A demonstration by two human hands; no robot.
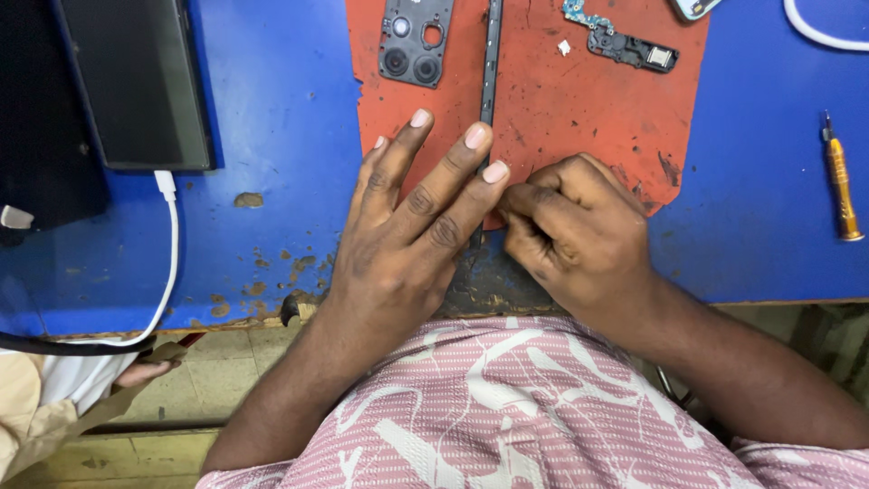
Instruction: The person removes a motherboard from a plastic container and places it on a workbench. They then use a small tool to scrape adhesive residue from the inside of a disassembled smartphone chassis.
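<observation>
With our left hand (412, 213) spread flat on the thin black frame strip (490, 63) and right hand (566, 222) pinching closed at its end, excess force may bend it.

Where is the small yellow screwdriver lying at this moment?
In the head view, the yellow screwdriver lies on the blue table near its right edge, apart from the right hand and to the right of the red mat.
</observation>
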